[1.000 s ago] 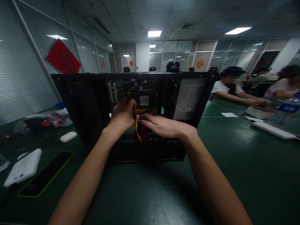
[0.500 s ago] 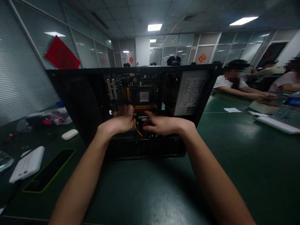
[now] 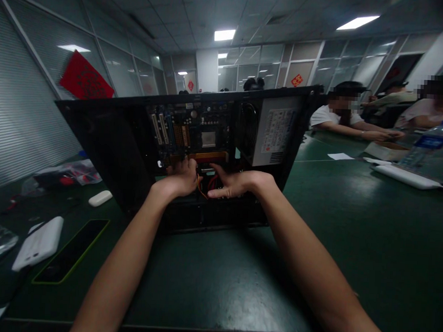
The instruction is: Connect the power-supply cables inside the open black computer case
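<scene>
A black computer case (image 3: 200, 216) stands with its open side towards me, showing a motherboard (image 3: 216, 119) and a grey power supply (image 3: 274, 134). Both my hands reach into its lower middle. My left hand (image 3: 182, 176) is beside thin yellow and red cables (image 3: 199, 183), its fingers slightly apart; what its fingertips touch is hard to see. My right hand (image 3: 233, 182) is on the other side of these cables, with thumb and forefinger spread and nothing plainly between them. Its other fingers are hidden. Dark red cables (image 3: 212, 181) lie just behind its thumb.
On the green table (image 3: 202, 277), a black pad with a green edge (image 3: 71, 252), a white device (image 3: 38, 243), a white oval object (image 3: 100, 198) and a plastic bag (image 3: 63, 174) lie left. A bottle (image 3: 428, 145) and white bar (image 3: 406, 177) are right, near seated people (image 3: 341, 117).
The view has shifted slightly, and the case appears a little further left and higher. My right thumb and forefinger are further apart; my left fingers look a little more spread.
</scene>
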A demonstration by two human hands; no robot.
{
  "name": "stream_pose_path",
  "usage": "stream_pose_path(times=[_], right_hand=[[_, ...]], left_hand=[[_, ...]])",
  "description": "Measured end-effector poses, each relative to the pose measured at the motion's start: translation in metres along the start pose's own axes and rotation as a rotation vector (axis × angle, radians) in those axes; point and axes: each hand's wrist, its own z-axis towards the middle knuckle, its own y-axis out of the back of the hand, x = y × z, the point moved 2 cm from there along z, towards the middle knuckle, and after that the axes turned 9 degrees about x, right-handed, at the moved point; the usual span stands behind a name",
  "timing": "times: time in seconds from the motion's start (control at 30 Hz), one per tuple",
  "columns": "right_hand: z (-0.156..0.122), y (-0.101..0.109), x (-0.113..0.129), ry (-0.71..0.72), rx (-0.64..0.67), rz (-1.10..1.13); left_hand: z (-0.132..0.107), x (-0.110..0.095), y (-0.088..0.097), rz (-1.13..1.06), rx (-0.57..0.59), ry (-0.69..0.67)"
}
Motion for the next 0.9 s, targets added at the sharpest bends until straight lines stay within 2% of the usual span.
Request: stream_pose_path(times=[0.1,0.23,0.43,0.6,0.9], right_hand=[[0.004,-0.001,-0.003,0.01,0.021,0.016],[0.008,0.002,-0.007,0.108,-0.07,0.057],[0.019,0.007,-0.013,0.189,-0.064,0.04],[0.023,0.009,-0.017,0.219,-0.072,-0.013],[0.033,0.002,-0.025,0.251,-0.08,0.069]], left_hand=[[-0.001,0.002,0.005,-0.024,-0.038,-0.056],[-0.002,0.003,0.013,-0.058,-0.127,-0.132],[0.004,0.001,0.017,0.052,-0.279,-0.162],[0.01,-0.003,0.011,0.058,-0.276,-0.136],[0.019,-0.002,0.0,0.036,-0.211,-0.048]])
